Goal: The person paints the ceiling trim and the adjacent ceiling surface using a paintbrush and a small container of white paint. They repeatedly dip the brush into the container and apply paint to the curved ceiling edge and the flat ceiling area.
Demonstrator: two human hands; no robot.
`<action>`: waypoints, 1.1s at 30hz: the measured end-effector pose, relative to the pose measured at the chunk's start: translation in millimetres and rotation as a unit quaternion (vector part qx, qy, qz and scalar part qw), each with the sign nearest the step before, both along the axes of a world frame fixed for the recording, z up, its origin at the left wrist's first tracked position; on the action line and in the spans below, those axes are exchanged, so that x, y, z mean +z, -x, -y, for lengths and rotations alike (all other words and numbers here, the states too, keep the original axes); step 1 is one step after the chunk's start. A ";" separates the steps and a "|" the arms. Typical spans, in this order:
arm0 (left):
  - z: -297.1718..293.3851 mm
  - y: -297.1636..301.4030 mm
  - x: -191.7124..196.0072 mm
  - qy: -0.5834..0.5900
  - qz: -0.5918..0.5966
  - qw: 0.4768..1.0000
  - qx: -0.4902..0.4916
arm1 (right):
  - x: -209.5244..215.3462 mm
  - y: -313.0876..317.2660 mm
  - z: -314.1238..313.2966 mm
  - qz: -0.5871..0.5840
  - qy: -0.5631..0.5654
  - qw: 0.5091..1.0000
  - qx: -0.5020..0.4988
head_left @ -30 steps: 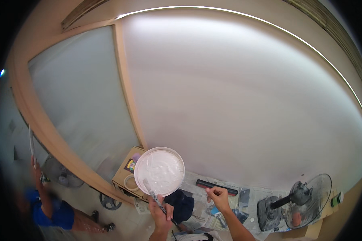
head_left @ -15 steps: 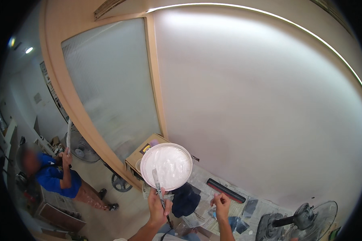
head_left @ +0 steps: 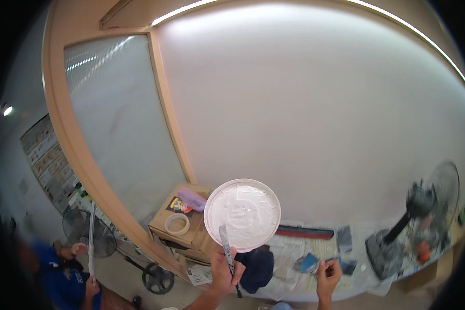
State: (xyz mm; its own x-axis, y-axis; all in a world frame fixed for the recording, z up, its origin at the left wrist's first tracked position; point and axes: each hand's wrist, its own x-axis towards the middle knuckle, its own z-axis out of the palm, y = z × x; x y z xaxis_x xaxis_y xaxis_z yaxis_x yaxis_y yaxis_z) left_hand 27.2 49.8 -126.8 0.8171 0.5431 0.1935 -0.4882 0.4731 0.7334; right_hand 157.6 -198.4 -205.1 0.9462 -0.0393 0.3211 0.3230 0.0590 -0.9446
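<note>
My left hand (head_left: 225, 274) is closed around a narrow putty knife (head_left: 226, 245) with a white-smeared blade and a dark lower end. Directly beyond the fingers is a round white tub (head_left: 279, 213) of smooth white paste, and the blade overlaps its near rim. Whether that hand also supports the tub is hidden. To the right, my right hand (head_left: 328, 275) is raised with fingertips pinched together; anything between them is too small to make out. Behind its fingertips lies a blue sheet (head_left: 309, 262) on the covered table. Dark blue cloth (head_left: 257, 268) lies below the tub.
A cardboard box (head_left: 160, 222) bears a tape roll (head_left: 177, 224) and a purple cloth (head_left: 192, 198). Along the pale wall (head_left: 305, 119) lies a black-and-red bar (head_left: 305, 232). A fan (head_left: 392, 240) stands right. Behind the wood-framed glass panel (head_left: 124, 124), a person in blue (head_left: 62, 279) holds a pole.
My view has turned, so the person and panel sit farther left and lower. Both hands appear farther right; the tub has shifted along with my left hand, exposing more of the box.
</note>
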 end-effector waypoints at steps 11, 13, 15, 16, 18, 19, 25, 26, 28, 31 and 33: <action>-36.0 273.5 -128.0 -0.076 -0.173 0.971 -0.143 | -75.8 254.3 -21.2 -0.086 0.022 0.996 -0.024; -33.8 294.6 -93.0 -0.078 -0.170 0.974 -0.124 | -64.1 264.9 -29.1 -0.048 0.045 0.997 -0.031; -33.1 307.2 -86.5 -0.063 -0.133 0.981 -0.126 | -50.9 271.4 -38.1 0.009 0.086 0.995 -0.048; -38.8 313.5 -101.5 -0.047 -0.106 0.984 -0.134 | -43.6 278.0 -39.9 0.030 0.119 0.991 -0.052; -40.0 321.4 -103.9 -0.026 -0.108 0.987 -0.118 | -37.4 295.0 -38.5 0.031 0.139 0.987 -0.071; -39.0 321.3 -92.8 -0.023 -0.129 0.987 -0.096 | -32.4 306.9 -34.7 0.018 0.140 0.987 -0.075; -64.0 351.1 -85.9 -0.048 -0.102 0.989 -0.093 | -37.0 384.3 7.2 -0.048 0.128 0.983 -0.124; -69.7 351.3 -82.4 -0.069 -0.084 0.987 -0.118 | -38.0 402.8 19.6 -0.062 0.114 0.980 -0.151; -87.7 357.3 -97.2 -0.070 -0.063 0.988 -0.125 | -42.0 410.0 26.6 -0.092 0.119 0.975 -0.162; -96.2 378.6 -95.9 -0.042 -0.107 0.988 -0.105 | -49.6 408.4 19.5 -0.120 0.131 0.971 -0.160; -102.6 392.8 -96.0 -0.048 -0.148 0.984 -0.092 | -52.1 397.3 6.5 -0.114 0.131 0.975 -0.136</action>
State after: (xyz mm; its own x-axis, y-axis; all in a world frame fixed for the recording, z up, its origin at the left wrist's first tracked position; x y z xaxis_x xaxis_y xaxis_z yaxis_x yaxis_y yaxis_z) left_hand -365.6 152.5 -222.8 0.9281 0.3715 -0.0245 -0.1594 0.4559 0.8756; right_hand -239.6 -204.9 -257.3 0.9601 -0.2445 0.1356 0.0718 -0.2533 -0.9647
